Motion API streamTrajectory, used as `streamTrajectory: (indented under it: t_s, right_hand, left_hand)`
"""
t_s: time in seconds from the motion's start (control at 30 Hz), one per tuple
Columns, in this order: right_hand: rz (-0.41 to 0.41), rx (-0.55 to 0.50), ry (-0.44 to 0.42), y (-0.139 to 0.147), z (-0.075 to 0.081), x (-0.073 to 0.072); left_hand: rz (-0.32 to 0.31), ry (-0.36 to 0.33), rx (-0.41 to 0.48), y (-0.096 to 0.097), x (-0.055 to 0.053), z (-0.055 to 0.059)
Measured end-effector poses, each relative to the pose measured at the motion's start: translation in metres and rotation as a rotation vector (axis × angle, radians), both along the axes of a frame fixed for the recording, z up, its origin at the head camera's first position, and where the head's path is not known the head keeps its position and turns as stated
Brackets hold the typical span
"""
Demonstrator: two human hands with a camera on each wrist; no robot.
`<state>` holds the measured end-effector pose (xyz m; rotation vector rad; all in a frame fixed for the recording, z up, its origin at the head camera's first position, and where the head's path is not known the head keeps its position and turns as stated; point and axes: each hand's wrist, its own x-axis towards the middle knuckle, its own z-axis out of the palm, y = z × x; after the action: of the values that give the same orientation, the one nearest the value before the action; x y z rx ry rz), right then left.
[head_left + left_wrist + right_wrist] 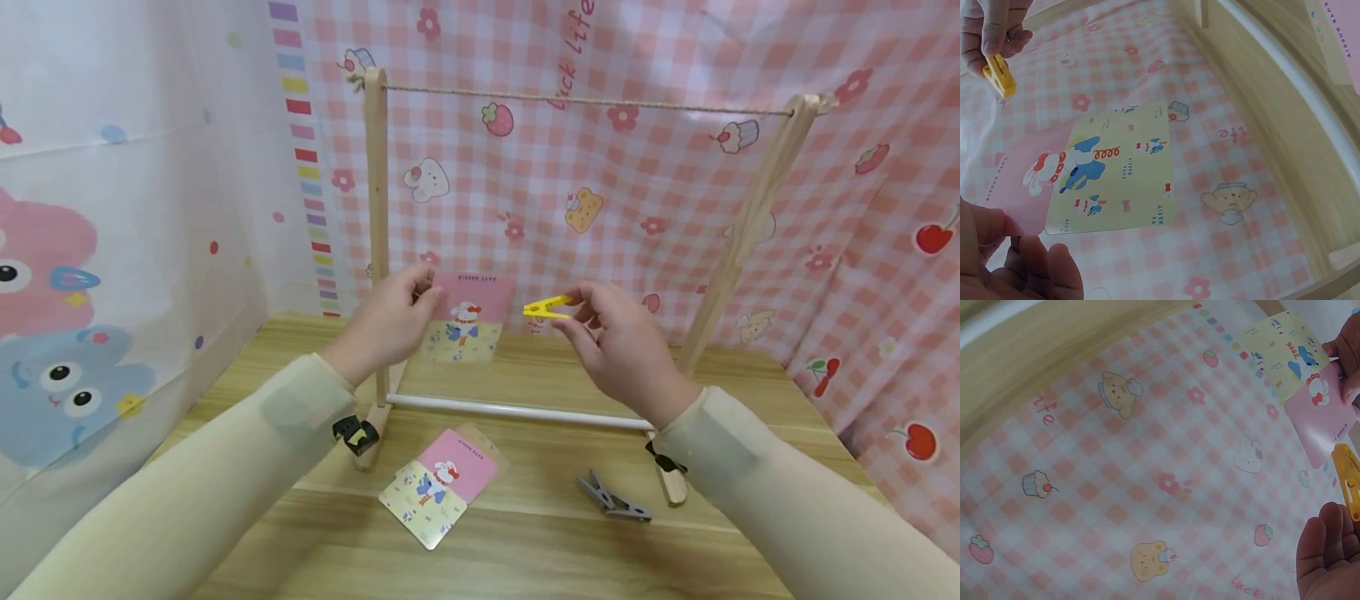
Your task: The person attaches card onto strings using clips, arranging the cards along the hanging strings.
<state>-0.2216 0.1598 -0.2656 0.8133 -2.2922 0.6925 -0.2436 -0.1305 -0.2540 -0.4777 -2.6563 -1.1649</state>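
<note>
My left hand (pixel 393 317) pinches the upper left edge of a pink and yellow rabbit card (pixel 468 321), held upright in the air inside a wooden frame. In the left wrist view the thumb presses on the pink half of the card (pixel 1085 169), with fingers behind it. To the right, my right hand (pixel 622 346) pinches a yellow clothespin (pixel 546 308) by its handle ends, its nose toward the card. Card and clothespin are apart. The right wrist view has the clothespin (pixel 1350 481) near the card's pink end (pixel 1322 419).
Over both hands a twine line (pixel 585 100) runs between two wooden posts (pixel 377 208). A white rod (pixel 517 408) joins their feet. More rabbit cards (pixel 442 483) lie stacked on the wooden table (pixel 525 542). Grey clothespins (pixel 611 498) lie near the right foot. A checked cloth (pixel 660 183) hangs behind.
</note>
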Motion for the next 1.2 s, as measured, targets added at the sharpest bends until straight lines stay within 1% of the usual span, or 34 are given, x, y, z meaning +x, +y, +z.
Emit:
streamTrajectory:
  t_s: [0.1, 0.33, 0.53, 0.7, 0.87, 1.0, 1.2]
  right_hand:
    - [0.0, 0.004, 0.02, -0.002, 0.005, 0.0]
    - [0.021, -0.007, 0.044, -0.006, 0.017, -0.001]
    - [0.014, -0.013, 0.094, -0.009, 0.025, -0.004]
    - [0.022, -0.03, 0.134, -0.012, 0.03, -0.007]
    - [0.024, -0.051, 0.139, -0.013, 0.037, -0.009]
    - [0.012, -0.054, 0.137, -0.014, 0.044, -0.008]
    - [0.003, -0.069, 0.129, -0.017, 0.054, -0.008]
  left_hand:
    - [0.001, 0.007, 0.024, 0.0, -0.001, 0.004]
    - [0.01, 0.054, 0.031, 0.0, -0.003, 0.014]
    - [0.018, 0.049, 0.054, 0.002, -0.003, 0.024]
    - [0.026, 0.065, 0.078, 0.004, -0.003, 0.03]
    - [0.035, 0.091, 0.083, 0.005, -0.005, 0.037]
    - [0.041, 0.094, 0.091, 0.005, -0.007, 0.042]
    - [0.032, 0.111, 0.107, 0.005, -0.006, 0.049]
